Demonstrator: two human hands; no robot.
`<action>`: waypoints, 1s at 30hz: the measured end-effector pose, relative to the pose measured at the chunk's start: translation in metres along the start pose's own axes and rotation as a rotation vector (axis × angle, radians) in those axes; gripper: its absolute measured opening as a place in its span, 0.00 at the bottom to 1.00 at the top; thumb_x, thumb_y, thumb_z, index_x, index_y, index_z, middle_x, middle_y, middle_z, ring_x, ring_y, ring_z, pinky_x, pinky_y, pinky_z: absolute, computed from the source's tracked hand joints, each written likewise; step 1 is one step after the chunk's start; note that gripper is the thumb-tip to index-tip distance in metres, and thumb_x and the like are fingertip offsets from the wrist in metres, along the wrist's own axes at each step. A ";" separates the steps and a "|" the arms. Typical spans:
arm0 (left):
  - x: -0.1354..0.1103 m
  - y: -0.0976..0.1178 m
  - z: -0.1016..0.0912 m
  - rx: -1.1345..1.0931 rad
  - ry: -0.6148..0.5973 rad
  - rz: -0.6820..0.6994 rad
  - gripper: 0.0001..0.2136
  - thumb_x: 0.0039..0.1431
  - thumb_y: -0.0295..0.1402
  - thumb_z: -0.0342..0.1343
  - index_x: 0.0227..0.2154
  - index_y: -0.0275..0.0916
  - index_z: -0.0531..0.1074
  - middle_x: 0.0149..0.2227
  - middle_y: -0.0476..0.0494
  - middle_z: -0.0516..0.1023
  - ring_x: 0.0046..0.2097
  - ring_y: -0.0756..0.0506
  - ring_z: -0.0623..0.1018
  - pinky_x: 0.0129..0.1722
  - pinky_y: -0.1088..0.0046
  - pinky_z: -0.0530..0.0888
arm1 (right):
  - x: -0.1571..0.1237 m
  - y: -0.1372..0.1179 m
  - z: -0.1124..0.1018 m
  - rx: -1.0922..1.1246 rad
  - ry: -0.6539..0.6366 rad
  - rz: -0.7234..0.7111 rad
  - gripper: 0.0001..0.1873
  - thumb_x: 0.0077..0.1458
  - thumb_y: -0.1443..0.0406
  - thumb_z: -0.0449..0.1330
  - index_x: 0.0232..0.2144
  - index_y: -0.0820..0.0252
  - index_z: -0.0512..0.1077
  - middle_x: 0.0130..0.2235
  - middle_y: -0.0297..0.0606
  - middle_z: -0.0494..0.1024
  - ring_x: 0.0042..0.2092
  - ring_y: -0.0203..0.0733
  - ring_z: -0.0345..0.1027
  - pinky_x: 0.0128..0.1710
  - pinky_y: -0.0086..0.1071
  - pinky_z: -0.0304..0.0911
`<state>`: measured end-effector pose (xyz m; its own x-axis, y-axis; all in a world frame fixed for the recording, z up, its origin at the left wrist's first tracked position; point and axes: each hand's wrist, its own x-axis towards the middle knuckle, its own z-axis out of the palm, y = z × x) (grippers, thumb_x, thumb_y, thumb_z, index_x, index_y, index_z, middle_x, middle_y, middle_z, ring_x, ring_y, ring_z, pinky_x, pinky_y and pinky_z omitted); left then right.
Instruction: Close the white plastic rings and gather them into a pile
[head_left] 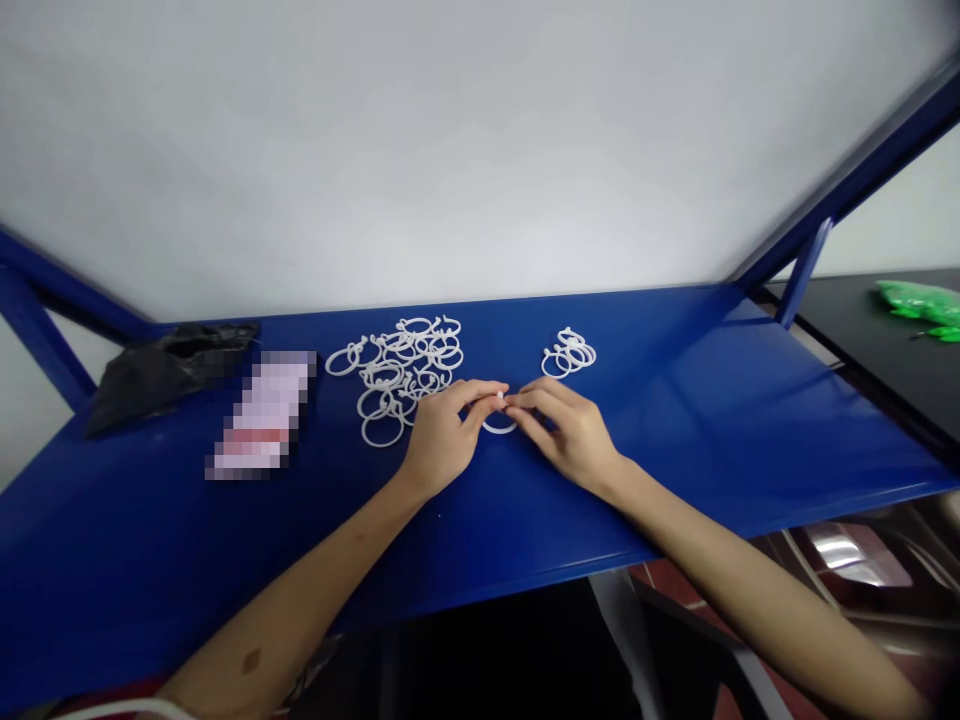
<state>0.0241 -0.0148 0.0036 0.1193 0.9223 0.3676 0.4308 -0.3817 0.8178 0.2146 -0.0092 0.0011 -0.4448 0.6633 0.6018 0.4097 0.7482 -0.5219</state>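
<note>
Between my two hands is one white plastic ring [499,428], its curved lower edge showing below my fingers. My left hand [448,425] pinches it near its small knob at the top. From the other side my right hand [568,430] grips the same ring with fingertips pressed together; the exact join is hidden by the fingers. Left of my hands lies a loose pile of similar white rings [382,430] with small end knobs. Beyond my right hand sits a smaller cluster of white rings [556,362].
A blue table [525,530] with raised blue side frames stands against a pale wall. On its left are a black plastic bag [165,370] and a pixelated flat pinkish item [262,410]. A green bag [919,302] rests on a dark surface at far right.
</note>
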 end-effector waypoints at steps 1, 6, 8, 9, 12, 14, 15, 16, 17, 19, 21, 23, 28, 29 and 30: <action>0.001 0.001 0.000 0.003 -0.010 -0.009 0.08 0.64 0.31 0.57 0.43 0.43 0.79 0.37 0.48 0.85 0.40 0.46 0.83 0.45 0.69 0.78 | 0.003 0.001 -0.004 -0.028 0.011 0.000 0.07 0.66 0.65 0.56 0.44 0.58 0.74 0.41 0.41 0.78 0.41 0.40 0.74 0.41 0.34 0.72; 0.001 0.000 0.002 -0.009 -0.090 -0.046 0.18 0.65 0.28 0.55 0.58 0.39 0.69 0.30 0.51 0.84 0.37 0.47 0.83 0.44 0.69 0.78 | 0.017 0.003 -0.024 0.029 -0.209 -0.083 0.13 0.68 0.66 0.53 0.50 0.57 0.74 0.48 0.44 0.77 0.49 0.44 0.72 0.49 0.41 0.71; 0.000 0.000 0.001 -0.029 -0.103 -0.047 0.20 0.64 0.29 0.58 0.59 0.38 0.67 0.30 0.50 0.84 0.37 0.47 0.83 0.45 0.69 0.78 | 0.022 0.002 -0.030 0.093 -0.296 -0.076 0.12 0.68 0.67 0.53 0.48 0.57 0.75 0.46 0.43 0.78 0.47 0.41 0.73 0.47 0.38 0.71; 0.000 0.000 0.001 -0.041 -0.104 -0.049 0.21 0.64 0.30 0.58 0.59 0.39 0.67 0.30 0.50 0.84 0.37 0.47 0.83 0.45 0.69 0.78 | 0.024 0.001 -0.032 0.122 -0.318 -0.044 0.11 0.68 0.66 0.54 0.46 0.57 0.76 0.44 0.42 0.78 0.45 0.40 0.73 0.45 0.37 0.71; 0.000 0.002 -0.001 -0.087 -0.120 -0.071 0.20 0.64 0.32 0.58 0.58 0.40 0.68 0.31 0.50 0.84 0.36 0.47 0.82 0.43 0.69 0.77 | 0.029 0.000 -0.036 0.191 -0.345 0.092 0.08 0.66 0.64 0.58 0.40 0.57 0.77 0.40 0.38 0.79 0.38 0.37 0.73 0.39 0.33 0.70; 0.000 0.004 -0.002 -0.111 -0.147 -0.110 0.17 0.65 0.35 0.58 0.56 0.41 0.70 0.33 0.49 0.84 0.35 0.47 0.82 0.39 0.70 0.77 | 0.033 0.004 -0.038 0.210 -0.326 0.173 0.07 0.65 0.63 0.59 0.38 0.58 0.77 0.37 0.36 0.79 0.35 0.36 0.73 0.37 0.32 0.69; 0.001 0.005 -0.003 -0.117 -0.155 -0.135 0.15 0.65 0.36 0.58 0.53 0.42 0.72 0.34 0.49 0.84 0.34 0.47 0.81 0.37 0.70 0.76 | 0.034 0.006 -0.039 0.213 -0.308 0.206 0.07 0.64 0.62 0.60 0.37 0.58 0.77 0.36 0.36 0.79 0.35 0.36 0.73 0.36 0.32 0.69; 0.001 0.005 -0.003 -0.115 -0.155 -0.161 0.13 0.64 0.37 0.58 0.49 0.42 0.74 0.34 0.48 0.84 0.34 0.47 0.81 0.35 0.71 0.76 | 0.035 0.009 -0.040 0.211 -0.292 0.232 0.07 0.63 0.62 0.61 0.37 0.59 0.77 0.36 0.36 0.79 0.35 0.37 0.73 0.36 0.32 0.69; 0.001 0.006 -0.003 -0.106 -0.147 -0.182 0.10 0.64 0.38 0.58 0.45 0.42 0.76 0.34 0.48 0.84 0.34 0.47 0.81 0.33 0.71 0.75 | 0.035 0.012 -0.041 0.202 -0.276 0.250 0.07 0.63 0.62 0.61 0.37 0.58 0.76 0.36 0.36 0.79 0.35 0.37 0.74 0.37 0.32 0.70; 0.001 0.006 -0.004 -0.081 -0.118 -0.211 0.08 0.64 0.39 0.58 0.36 0.42 0.78 0.33 0.48 0.83 0.34 0.47 0.81 0.32 0.71 0.74 | 0.033 0.016 -0.041 0.151 -0.225 0.252 0.07 0.63 0.62 0.61 0.40 0.58 0.76 0.38 0.37 0.80 0.36 0.38 0.74 0.38 0.34 0.71; 0.001 0.005 -0.004 -0.069 -0.095 -0.235 0.09 0.63 0.39 0.58 0.31 0.42 0.78 0.32 0.48 0.83 0.33 0.47 0.80 0.32 0.71 0.73 | 0.027 0.016 -0.039 0.047 -0.143 0.194 0.08 0.63 0.62 0.61 0.43 0.57 0.75 0.43 0.40 0.79 0.40 0.41 0.75 0.40 0.37 0.72; 0.002 0.004 -0.004 -0.109 -0.087 -0.267 0.09 0.63 0.39 0.58 0.31 0.42 0.78 0.31 0.49 0.83 0.31 0.48 0.79 0.33 0.71 0.74 | 0.019 0.012 -0.035 -0.090 -0.088 0.091 0.09 0.63 0.61 0.61 0.45 0.56 0.74 0.48 0.44 0.77 0.45 0.45 0.74 0.44 0.41 0.73; 0.003 0.002 -0.001 -0.310 -0.074 -0.326 0.09 0.61 0.41 0.60 0.32 0.41 0.78 0.30 0.48 0.82 0.30 0.49 0.78 0.32 0.73 0.75 | 0.000 -0.002 -0.020 -0.317 -0.149 -0.141 0.10 0.65 0.61 0.59 0.46 0.57 0.74 0.47 0.46 0.76 0.44 0.45 0.73 0.42 0.41 0.73; 0.003 0.002 0.000 -0.335 -0.081 -0.330 0.10 0.61 0.42 0.61 0.32 0.41 0.78 0.29 0.48 0.82 0.30 0.49 0.78 0.31 0.73 0.75 | -0.002 -0.004 -0.017 -0.337 -0.143 -0.172 0.10 0.66 0.63 0.57 0.46 0.59 0.74 0.46 0.46 0.77 0.43 0.44 0.73 0.41 0.39 0.73; 0.002 0.002 0.000 -0.352 -0.095 -0.333 0.10 0.60 0.42 0.61 0.32 0.41 0.78 0.29 0.48 0.81 0.30 0.49 0.78 0.31 0.73 0.75 | -0.003 -0.005 -0.015 -0.353 -0.133 -0.196 0.10 0.67 0.64 0.56 0.47 0.60 0.74 0.44 0.46 0.78 0.42 0.44 0.73 0.40 0.38 0.73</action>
<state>0.0253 -0.0135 0.0056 0.1145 0.9929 0.0325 0.1332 -0.0477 0.9899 0.2261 -0.0151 0.0113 -0.6311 0.5222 0.5736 0.5444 0.8249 -0.1519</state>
